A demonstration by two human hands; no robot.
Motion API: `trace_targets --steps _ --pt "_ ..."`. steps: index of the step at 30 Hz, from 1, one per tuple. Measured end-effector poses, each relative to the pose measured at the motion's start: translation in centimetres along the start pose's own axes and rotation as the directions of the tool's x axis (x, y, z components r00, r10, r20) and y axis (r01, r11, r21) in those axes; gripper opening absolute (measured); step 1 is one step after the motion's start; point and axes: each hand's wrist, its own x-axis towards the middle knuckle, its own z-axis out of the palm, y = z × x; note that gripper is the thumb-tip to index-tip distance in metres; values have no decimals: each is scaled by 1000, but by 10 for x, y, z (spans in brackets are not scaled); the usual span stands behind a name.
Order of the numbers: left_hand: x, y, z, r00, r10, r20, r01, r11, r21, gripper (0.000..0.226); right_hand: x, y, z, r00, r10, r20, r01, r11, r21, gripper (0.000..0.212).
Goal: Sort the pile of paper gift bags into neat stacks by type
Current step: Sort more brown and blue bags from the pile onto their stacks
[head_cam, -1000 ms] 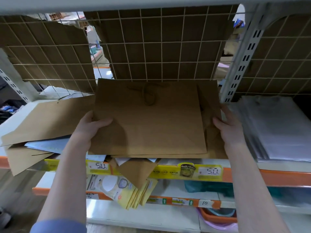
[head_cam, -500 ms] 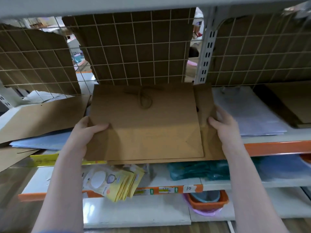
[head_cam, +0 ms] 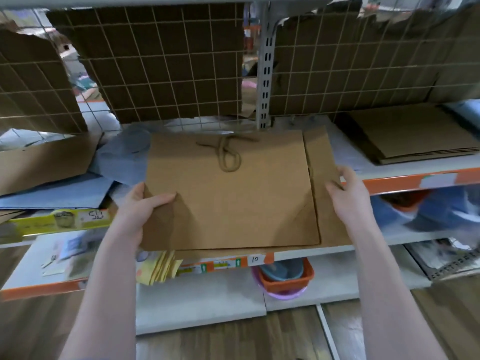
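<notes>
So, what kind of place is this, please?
Most likely a shop aisle. A price tag sits on the edge of the metal shelf, goods lie on the lower shelves, such as stacked plastic basins, and a wire grid back panel stands behind the brown paper bags.
</notes>
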Motion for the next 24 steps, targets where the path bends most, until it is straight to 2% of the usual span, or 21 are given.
trace_targets --steps 3,6,8,11,14,19,22,24 --pt "-11 3 47 999 36 6 -36 999 -12 22 14 19 -34 997 35 -63 -27 993 115 39" --pt "-20 2 107 999 52 17 -52 999 -13 22 35 46 -79 996 59 -71 -41 973 229 42" --pt "-25 -2 153 998 44 41 -44 999 -6 35 57 67 -114 995 69 -77 -46 963 267 43" --pt "-34 -5 228 999 23 34 -22 1000 -22 40 94 101 -171 994 75 -77 -53 966 252 44" --pt "-39 -9 294 997 -10 74 12 999 -32 35 127 130 -221 991 63 -119 -33 971 238 43" --pt "-32 -3 380 996 -22 91 20 1000 19 39 179 170 -275 982 111 -151 -75 971 227 37" --pt "-15 2 413 995 -16 100 12 999 36 49 209 184 -289 981 148 -125 -113 961 252 25" --pt "0 3 435 995 14 97 -14 1000 -1 66 233 189 -293 983 146 -116 -114 962 248 21"
